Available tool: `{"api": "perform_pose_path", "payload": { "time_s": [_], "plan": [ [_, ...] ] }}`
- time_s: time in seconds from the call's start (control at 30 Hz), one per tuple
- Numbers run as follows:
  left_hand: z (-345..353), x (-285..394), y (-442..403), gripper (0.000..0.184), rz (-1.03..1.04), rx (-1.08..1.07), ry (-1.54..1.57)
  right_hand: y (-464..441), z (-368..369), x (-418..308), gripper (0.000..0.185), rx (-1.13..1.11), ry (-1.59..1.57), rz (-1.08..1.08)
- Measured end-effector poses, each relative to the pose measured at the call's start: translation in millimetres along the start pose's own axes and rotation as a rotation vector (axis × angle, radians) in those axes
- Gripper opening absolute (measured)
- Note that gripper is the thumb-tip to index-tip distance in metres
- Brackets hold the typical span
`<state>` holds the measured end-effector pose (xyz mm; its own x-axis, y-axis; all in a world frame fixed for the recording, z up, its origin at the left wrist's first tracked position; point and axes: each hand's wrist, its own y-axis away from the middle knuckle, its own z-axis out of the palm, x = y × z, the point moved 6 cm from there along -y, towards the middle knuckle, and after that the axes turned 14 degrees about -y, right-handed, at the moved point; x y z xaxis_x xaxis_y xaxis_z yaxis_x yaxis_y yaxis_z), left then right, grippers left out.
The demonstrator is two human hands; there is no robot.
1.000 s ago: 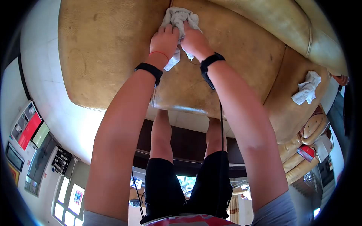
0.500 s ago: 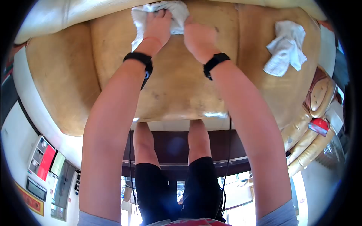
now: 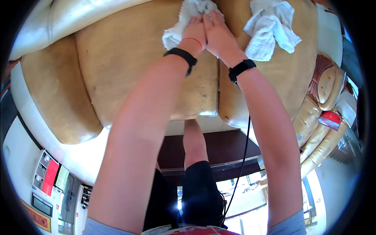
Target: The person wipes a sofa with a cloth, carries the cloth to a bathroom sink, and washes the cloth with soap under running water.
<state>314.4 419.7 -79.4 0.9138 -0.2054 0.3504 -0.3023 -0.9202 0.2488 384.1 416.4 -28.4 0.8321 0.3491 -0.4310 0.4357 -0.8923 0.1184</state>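
A white cloth (image 3: 175, 34) lies bunched on the tan leather sofa seat (image 3: 129, 55) at the top of the head view. My left hand (image 3: 194, 34) presses down on it, fingers bent into the fabric. Right beside it, touching its edge, my right hand (image 3: 220, 37) lies with fingers stretched forward over the cloth. Some fingertips are lost against the white folds. A second white cloth (image 3: 270, 29) rests crumpled on the seat, just right of my right hand, and neither hand touches it.
The sofa backrest (image 3: 78, 19) runs along the upper left. A black cord (image 3: 243, 160) hangs near my right forearm. Another tan sofa (image 3: 313, 125) with a red item (image 3: 330, 120) stands at the right. Shelves (image 3: 43, 172) are at the lower left.
My hands have moved right with the first cloth, across to the seam between the cushions. My right hand has straightened its fingers and come against the left. My view has shifted right.
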Motion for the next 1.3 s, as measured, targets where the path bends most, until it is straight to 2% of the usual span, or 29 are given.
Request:
{"api": "perform_pose_path", "payload": {
  "time_s": [0.07, 0.17, 0.23, 0.3, 0.57, 0.73, 0.87, 0.97, 1.03, 1.1, 1.2, 1.3],
  "plan": [
    [9.5, -2.3, 16.1, 0.055, -0.042, -0.035, -0.031, 5.1, 10.1, -2.5, 0.053, -0.052, -0.092, 0.071],
    [10.7, 12.1, 43.8, 0.051, 0.031, 0.132, -0.130, 28.7, 15.1, -5.6, 0.053, -0.091, -0.153, 0.131],
    [5.0, 23.0, 74.4, 0.046, 0.046, -0.043, -0.163, 42.9, 20.1, -1.5, 0.053, -0.085, -0.252, 0.142],
    [21.1, 29.9, 111.7, 0.040, 0.018, 0.019, -0.111, 61.4, 24.3, -6.5, 0.051, -0.137, -0.328, 0.182],
    [33.8, -2.1, 265.4, 0.034, -0.013, -0.057, 0.003, 159.8, 87.1, -100.0, 0.043, -0.271, -0.360, 0.373],
    [22.3, -69.7, 371.7, 0.027, -0.046, 0.039, -0.047, 190.6, 139.3, -210.2, 0.038, -0.387, -0.250, 0.412],
    [6.1, -135.4, 442.6, 0.023, -0.054, 0.094, -0.126, 197.2, 184.3, -295.0, 0.043, -0.406, -0.350, 0.363],
    [-16.2, -185.2, 482.8, 0.025, -0.200, 0.108, -0.153, 185.7, 207.5, -354.4, 0.039, -0.468, -0.384, 0.330],
    [-55.9, -232.1, 507.1, 0.029, -0.493, 0.167, -0.035, 144.1, 194.8, -430.5, 0.034, -0.523, -0.343, 0.284],
    [-108.9, -274.2, 531.9, 0.032, -0.555, 0.267, -0.077, 99.2, 167.3, -507.6, 0.029, -0.405, -0.554, 0.072],
    [-211.3, -340.6, 571.4, 0.033, -0.607, 0.442, -0.185, 51.0, 144.5, -608.8, 0.032, -0.387, -0.571, -0.055],
    [-251.7, -400.8, 611.1, 0.032, -0.730, 0.542, -0.223, 16.0, 155.6, -689.3, 0.030, -0.378, -0.542, -0.284]
  ]
}}
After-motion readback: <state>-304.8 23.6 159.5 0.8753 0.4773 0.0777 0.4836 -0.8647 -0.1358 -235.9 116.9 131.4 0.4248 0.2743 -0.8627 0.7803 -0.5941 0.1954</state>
